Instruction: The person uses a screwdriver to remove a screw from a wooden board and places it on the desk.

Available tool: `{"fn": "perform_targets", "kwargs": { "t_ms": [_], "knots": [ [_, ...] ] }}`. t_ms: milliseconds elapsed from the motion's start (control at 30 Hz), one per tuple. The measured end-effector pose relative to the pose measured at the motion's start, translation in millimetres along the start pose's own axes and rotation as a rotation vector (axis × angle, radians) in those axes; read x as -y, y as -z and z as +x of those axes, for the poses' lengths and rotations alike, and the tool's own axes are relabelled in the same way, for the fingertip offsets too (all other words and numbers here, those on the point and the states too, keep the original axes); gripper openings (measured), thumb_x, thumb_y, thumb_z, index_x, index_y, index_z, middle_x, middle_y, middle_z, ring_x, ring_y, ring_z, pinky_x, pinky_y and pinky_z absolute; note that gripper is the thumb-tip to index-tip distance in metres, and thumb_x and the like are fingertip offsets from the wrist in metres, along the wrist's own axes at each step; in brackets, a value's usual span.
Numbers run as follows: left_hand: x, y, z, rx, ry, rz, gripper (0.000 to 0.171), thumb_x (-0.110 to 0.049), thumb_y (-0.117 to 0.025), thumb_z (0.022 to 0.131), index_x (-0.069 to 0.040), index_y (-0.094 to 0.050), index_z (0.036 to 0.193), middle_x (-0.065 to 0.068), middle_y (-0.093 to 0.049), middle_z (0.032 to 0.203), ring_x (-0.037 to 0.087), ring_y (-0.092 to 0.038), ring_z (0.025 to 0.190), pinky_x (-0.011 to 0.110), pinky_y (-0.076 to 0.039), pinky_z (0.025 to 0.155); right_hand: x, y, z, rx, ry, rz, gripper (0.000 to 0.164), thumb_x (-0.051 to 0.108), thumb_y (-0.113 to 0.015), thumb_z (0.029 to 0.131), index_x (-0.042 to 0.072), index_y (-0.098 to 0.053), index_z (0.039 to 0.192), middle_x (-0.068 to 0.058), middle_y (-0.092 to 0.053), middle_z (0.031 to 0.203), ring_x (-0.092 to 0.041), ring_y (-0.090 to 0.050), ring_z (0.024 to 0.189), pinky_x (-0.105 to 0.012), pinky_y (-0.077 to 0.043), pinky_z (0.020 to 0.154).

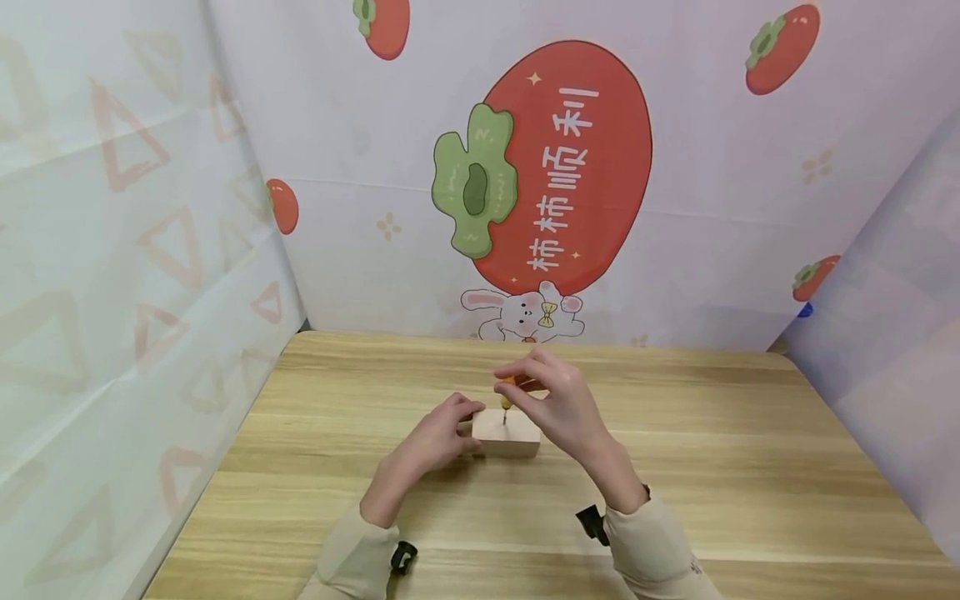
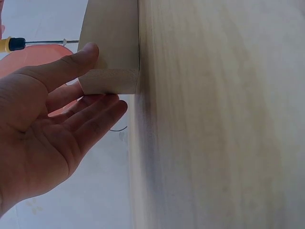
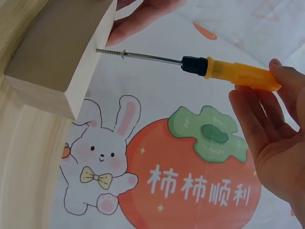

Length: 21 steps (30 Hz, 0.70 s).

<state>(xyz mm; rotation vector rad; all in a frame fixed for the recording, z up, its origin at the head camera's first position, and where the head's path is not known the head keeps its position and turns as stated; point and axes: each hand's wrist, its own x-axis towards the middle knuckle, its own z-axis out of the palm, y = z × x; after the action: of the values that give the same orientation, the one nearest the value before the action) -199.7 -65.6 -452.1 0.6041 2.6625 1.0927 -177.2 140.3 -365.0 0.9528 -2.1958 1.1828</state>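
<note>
A pale wooden block (image 1: 506, 448) lies on the table, its long side facing me. My left hand (image 1: 438, 435) grips the block's left end, thumb on the near side in the left wrist view and fingers at the end and beyond. With thumb and fingertips, my right hand (image 1: 558, 400) pinches the end of a yellow-handled screwdriver (image 3: 243, 75) standing upright over the block. The screwdriver's tip meets the head of a screw (image 3: 110, 52). Most of the screw's thread shows above the block's top face, its point at the wood.
The wood-grain table (image 1: 735, 467) stretches out on both sides of the block. A white cloth backdrop (image 1: 352, 250) with persimmon and rabbit prints hangs behind the table's far edge. More printed cloth (image 1: 112, 275) hangs along the left side.
</note>
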Motion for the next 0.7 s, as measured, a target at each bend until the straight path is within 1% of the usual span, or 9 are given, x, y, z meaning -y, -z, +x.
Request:
{"fn": "perform_targets", "kwargs": {
  "t_ms": [100, 167, 300, 367, 433, 500, 567, 700],
  "knots": [
    [0.1, -0.9, 0.9, 0.002, 0.001, 0.001, 0.056, -0.017, -0.078, 0.086, -0.004, -0.058, 0.137, 0.007, -0.057, 0.12, 0.025, -0.058, 0.115, 0.045, -0.049, 0.098, -3.0, 6.6, -2.1, 0.0, -0.006, -0.006, 0.022, 0.0, -0.08, 0.08, 0.008, -0.076, 0.1, -0.001, -0.067, 0.088, -0.012, -0.068, 0.074, -0.027, -0.06, 0.069],
    [0.5, -1.5, 1.0, 0.002, 0.004, 0.0, 0.056, -0.018, -0.078, 0.086, -0.005, -0.058, 0.137, 0.007, -0.057, 0.119, 0.025, -0.058, 0.115, 0.045, -0.049, 0.098, -4.9, 11.2, -2.7, 0.015, -0.008, -0.009, 0.024, -0.002, -0.079, 0.079, 0.008, -0.076, 0.101, 0.0, -0.068, 0.09, -0.011, -0.068, 0.076, -0.028, -0.06, 0.07],
    [1.2, -1.4, 0.3, -0.002, 0.004, -0.004, 0.056, -0.018, -0.078, 0.086, -0.005, -0.058, 0.137, 0.006, -0.057, 0.12, 0.025, -0.058, 0.116, 0.045, -0.049, 0.098, -7.0, 19.2, -3.5, 0.094, 0.002, -0.026, 0.027, -0.005, -0.077, 0.081, 0.01, -0.076, 0.104, 0.001, -0.072, 0.096, -0.01, -0.069, 0.084, -0.024, -0.059, 0.075],
    [0.9, -1.1, 0.1, -0.001, 0.001, -0.009, 0.056, -0.018, -0.078, 0.086, -0.005, -0.058, 0.137, 0.007, -0.057, 0.12, 0.026, -0.058, 0.117, 0.045, -0.049, 0.099, -7.4, 22.1, -4.0, 0.129, 0.01, -0.025, 0.029, -0.006, -0.075, 0.083, 0.01, -0.075, 0.107, -0.001, -0.074, 0.1, -0.012, -0.071, 0.089, -0.023, -0.059, 0.078],
    [0.8, -1.1, 0.0, 0.002, -0.001, -0.017, 0.056, -0.017, -0.078, 0.086, -0.004, -0.058, 0.137, 0.007, -0.057, 0.121, 0.027, -0.058, 0.118, 0.046, -0.049, 0.1, -8.4, 23.6, -4.9, 0.144, 0.013, -0.017, 0.03, -0.007, -0.072, 0.084, 0.008, -0.075, 0.11, -0.004, -0.075, 0.105, -0.016, -0.072, 0.093, -0.024, -0.058, 0.081],
    [1.3, -1.3, 0.0, 0.005, 0.002, -0.02, 0.056, -0.018, -0.078, 0.086, -0.004, -0.058, 0.137, 0.007, -0.057, 0.121, 0.027, -0.058, 0.119, 0.046, -0.049, 0.1, -8.9, 23.2, -5.8, 0.146, 0.001, 0.006, 0.032, -0.007, -0.071, 0.085, 0.007, -0.074, 0.113, -0.007, -0.075, 0.108, -0.019, -0.072, 0.095, -0.025, -0.058, 0.082],
    [2.0, -1.7, 0.2, 0.008, 0.004, -0.019, 0.056, -0.018, -0.078, 0.087, -0.004, -0.058, 0.137, 0.006, -0.057, 0.121, 0.027, -0.058, 0.119, 0.046, -0.049, 0.1, -9.0, 21.6, -6.9, 0.141, -0.026, 0.031, 0.033, -0.007, -0.071, 0.086, 0.007, -0.072, 0.117, -0.007, -0.075, 0.11, -0.02, -0.073, 0.096, -0.025, -0.058, 0.083],
    [2.6, -2.3, 0.2, 0.007, 0.01, -0.019, 0.056, -0.019, -0.078, 0.087, -0.005, -0.057, 0.137, 0.006, -0.057, 0.122, 0.028, -0.058, 0.121, 0.046, -0.049, 0.101, -7.8, 14.6, -7.9, 0.101, -0.075, 0.055, 0.031, -0.003, -0.073, 0.086, 0.008, -0.072, 0.115, -0.004, -0.075, 0.107, -0.015, -0.074, 0.092, -0.024, -0.058, 0.081]
  ]
}}
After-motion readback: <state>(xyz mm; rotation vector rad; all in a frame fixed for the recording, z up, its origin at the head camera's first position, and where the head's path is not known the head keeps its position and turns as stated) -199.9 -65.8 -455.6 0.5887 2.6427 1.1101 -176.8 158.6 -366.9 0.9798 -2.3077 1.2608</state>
